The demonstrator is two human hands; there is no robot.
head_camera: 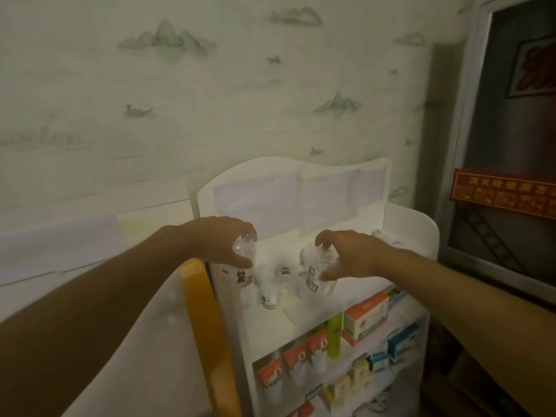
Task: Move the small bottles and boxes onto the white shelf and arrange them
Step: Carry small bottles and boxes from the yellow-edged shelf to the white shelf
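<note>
Both hands are up at the top tier of the white shelf (418,224). The left hand (222,240) curls over the top of a clear bottle (240,266) standing at the left end. The right hand (349,255) grips another clear bottle (316,275), tilted, mid-shelf. Two small bottles (270,293) stand between them. Orange boxes (365,314) sit on the tier below.

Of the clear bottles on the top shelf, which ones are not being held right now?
The two small clear bottles standing in the middle, between the hands. The left hand grips the left bottle; the right hand grips the right bottle.
</note>
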